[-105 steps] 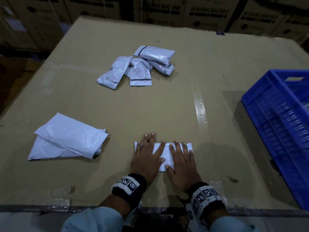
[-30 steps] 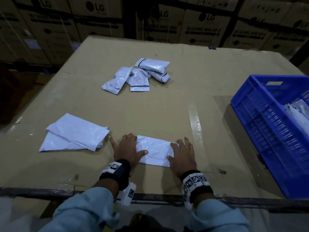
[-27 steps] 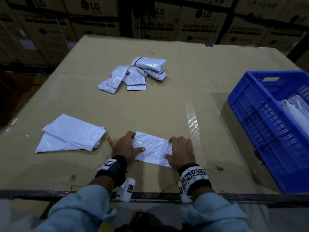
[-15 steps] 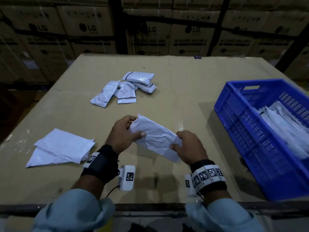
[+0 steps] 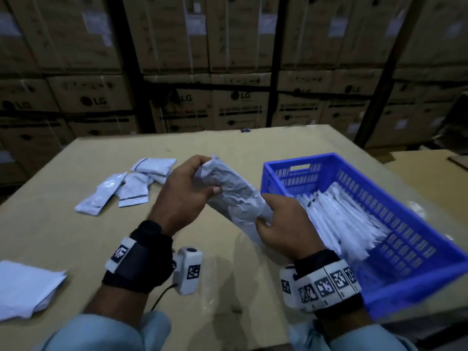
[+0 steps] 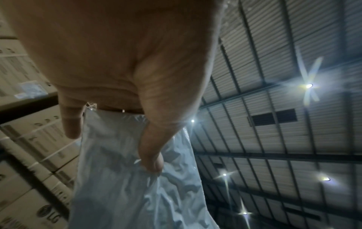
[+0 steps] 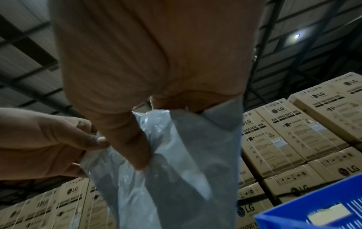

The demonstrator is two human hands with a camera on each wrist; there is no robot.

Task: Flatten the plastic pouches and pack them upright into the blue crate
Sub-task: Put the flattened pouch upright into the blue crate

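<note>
A flattened grey-white plastic pouch (image 5: pixel 235 196) hangs in the air above the cardboard table, just left of the blue crate (image 5: pixel 415 282). My left hand (image 5: pixel 187 196) pinches its upper far end, thumb on the near face (image 6: pixel 150 162). My right hand (image 5: pixel 281 224) grips the lower near end, thumb pressed on the plastic (image 7: pixel 137 148). The pouch (image 7: pixel 186 170) slants from upper left down to lower right. Inside the crate several flattened pouches (image 5: pixel 339 219) stand on edge in a row.
A heap of unflattened pouches (image 5: pixel 129 186) lies at the far left of the table (image 5: pixel 228 287). Larger white bags (image 5: pixel 22 287) lie at the near left edge. Stacked cardboard boxes (image 5: pixel 228 105) wall off the far side.
Both hands pressed the pouch flat on the table, then lifted it. It is now higher and further right, close to the crate's left wall.
</note>
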